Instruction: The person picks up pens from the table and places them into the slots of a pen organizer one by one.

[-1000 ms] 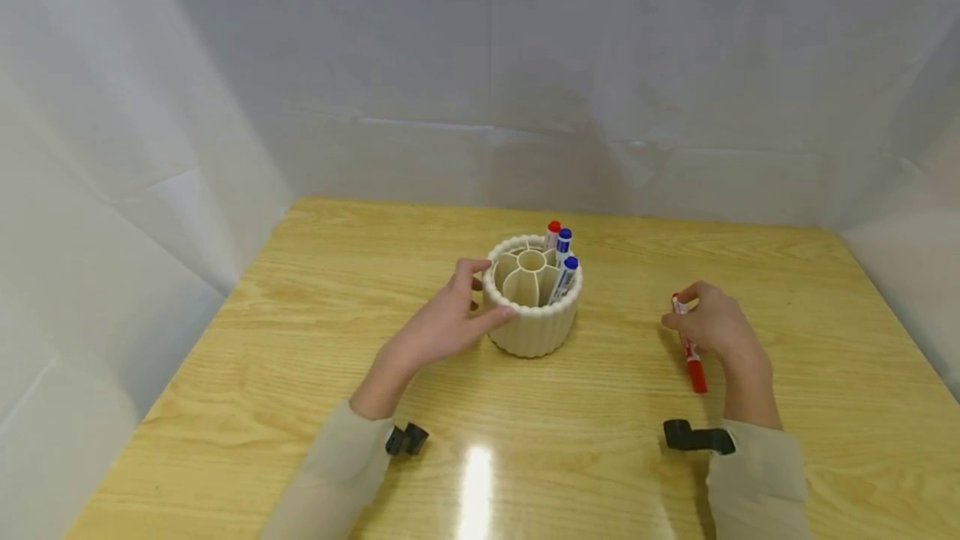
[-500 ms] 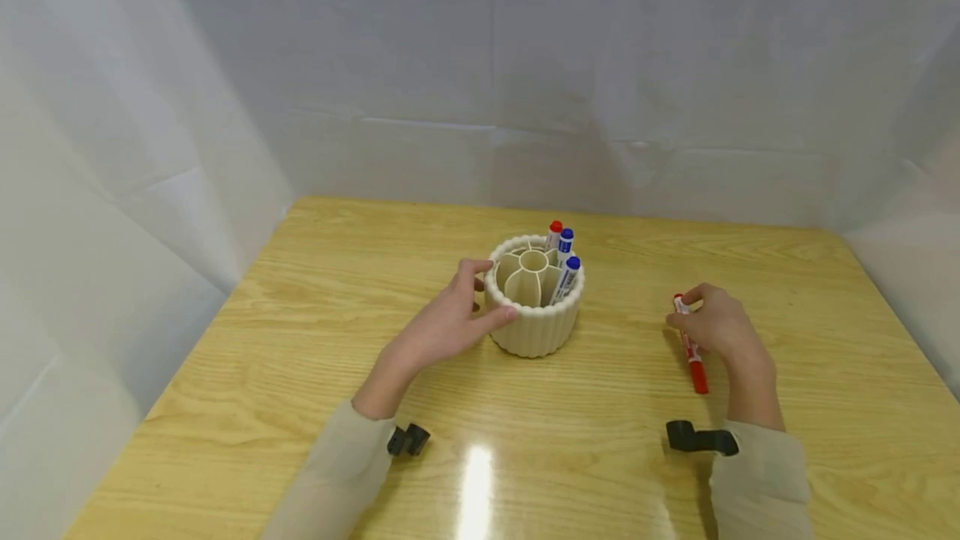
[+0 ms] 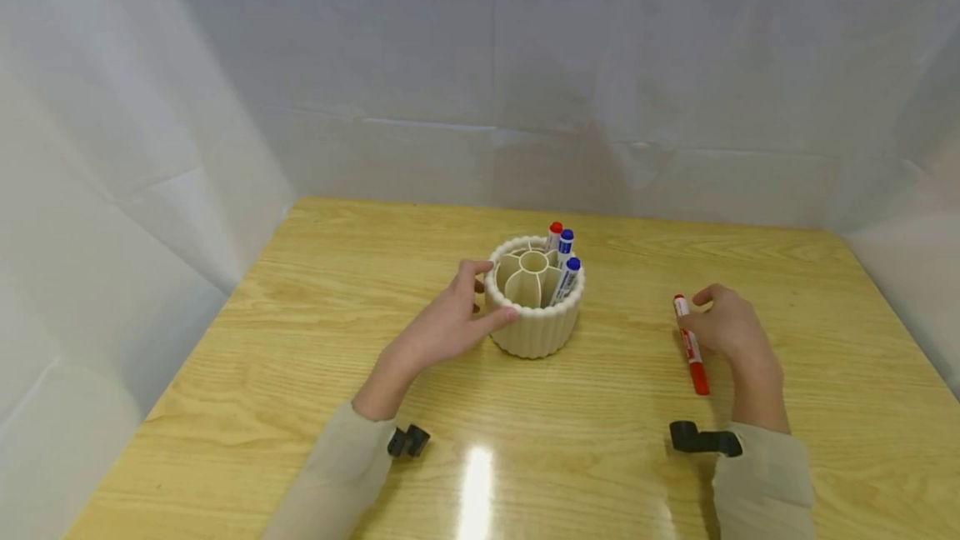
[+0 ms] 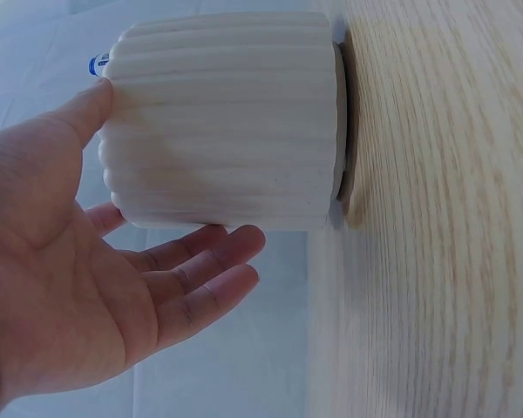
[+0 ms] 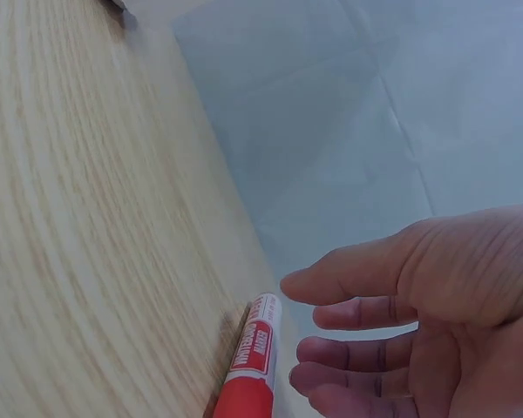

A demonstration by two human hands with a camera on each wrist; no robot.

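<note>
So the left hand (image 3: 442,327) is cupped against the side of the ribbed cream pen holder (image 3: 534,307), thumb near the rim and fingers loosely spread around the wall, bracing it rather than squeezing. The right hand (image 3: 726,325) is relaxed with fingers apart, just beside the red marker (image 3: 691,346), which lies flat on the wooden surface (image 3: 300,340) well off to the right of the holder. I can't tell if the fingertips actually touch it. From the wrist view the fingers hover next to the marker's label with nothing pinched. Two blue-capped markers (image 3: 566,275) and a red-capped one (image 3: 553,233) already stand in the back-right compartments. My take: pinch the marker mid-barrel with thumb and two fingers so it doesn't roll, tip it upright and aim for one of the free pockets on the near side. Keep that left hand bracing so the holder doesn't slide or tip.
</note>
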